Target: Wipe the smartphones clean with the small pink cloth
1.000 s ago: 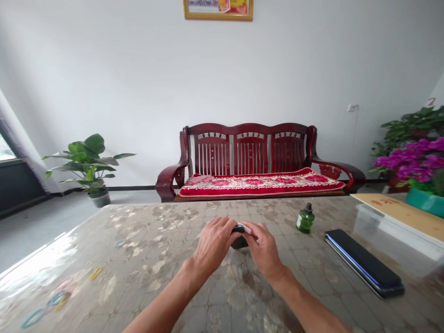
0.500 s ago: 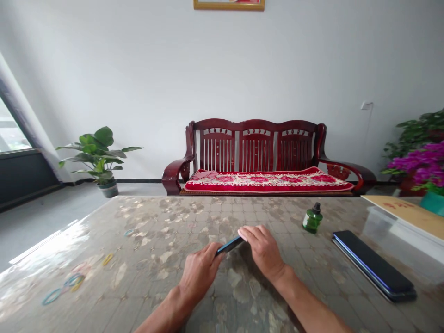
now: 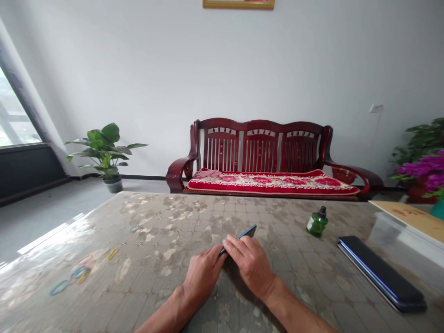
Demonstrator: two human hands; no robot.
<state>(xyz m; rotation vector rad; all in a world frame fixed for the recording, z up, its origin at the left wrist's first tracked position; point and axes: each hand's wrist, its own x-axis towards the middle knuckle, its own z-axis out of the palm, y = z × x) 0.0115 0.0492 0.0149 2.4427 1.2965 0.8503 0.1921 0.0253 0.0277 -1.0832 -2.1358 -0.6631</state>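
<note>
A slim dark phone (image 3: 249, 231) with a blue edge is tilted above the table, its far end pointing up and to the right. My left hand (image 3: 202, 274) is closed around its near end, thumb along the edge. Bent over its middle is my right hand (image 3: 252, 264), fingers together and pressed on the upper edge, fingertips close to my left thumb. Both hands cover much of the phone, and its screen cannot be made out.
A patterned cover lies over the table (image 3: 166, 277). On the right are a small green bottle (image 3: 317, 223), stacked phones (image 3: 381, 273) and a tan folder (image 3: 409, 221). Coloured rubber bands (image 3: 79, 274) lie on the left. A wooden bench (image 3: 262, 148) stands beyond.
My right hand has slid down and left along the phone, from its far end to its middle, uncovering that end. My left hand keeps its grip. The view has shifted slightly left.
</note>
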